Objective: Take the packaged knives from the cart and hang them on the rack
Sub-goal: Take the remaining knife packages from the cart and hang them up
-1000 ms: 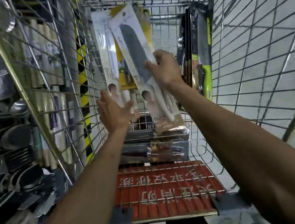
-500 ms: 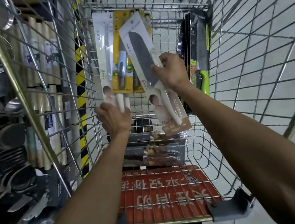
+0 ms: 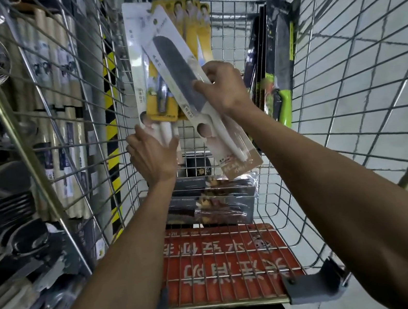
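Since half a sec before, the right hand [image 3: 223, 85] had swung its white knife pack [image 3: 177, 69] so the top leaned left across the yellow packs [image 3: 196, 19], with thumb and fingers pinching it mid-blade. The left hand [image 3: 151, 155] gripped the bottom of a second white pack [image 3: 138, 57], which stood upright inside the cart [image 3: 347, 74]. Some green-handled knife packs [image 3: 281, 59] leaned at the right wall, and flat packs [image 3: 219, 200] lay on the floor.
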